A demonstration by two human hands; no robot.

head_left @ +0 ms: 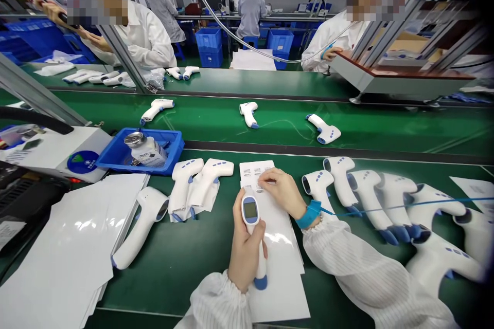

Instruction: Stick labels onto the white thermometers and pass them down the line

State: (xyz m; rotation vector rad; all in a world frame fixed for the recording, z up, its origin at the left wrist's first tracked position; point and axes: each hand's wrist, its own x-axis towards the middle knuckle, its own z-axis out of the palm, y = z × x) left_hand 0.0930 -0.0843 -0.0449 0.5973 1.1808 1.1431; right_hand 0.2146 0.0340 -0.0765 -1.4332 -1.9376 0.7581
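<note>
My left hand [245, 247] is wrapped round an infrared thermometer [250, 209], its small grey screen facing me and its blue-tipped handle pointing down. Beneath it lies a stack of white sheets [283, 293]. At the top of the stack, my right hand [283, 190] has its fingers bent together over a label sheet [252, 170] with small printed text. Whether a label is between those fingertips is too small to tell. A blue wrist strap [310, 214] with a cord circles my right wrist. More white thermometers [365, 190] lie to the right.
Left of my hands are two thermometers on wipes [203, 185], a single thermometer [144, 226] and a white sheet stack [73, 236]. A blue tray [170, 151] holds a metal-topped bottle [144, 148]. Thermometers lie on the green conveyor belt [208, 118]; co-workers sit beyond.
</note>
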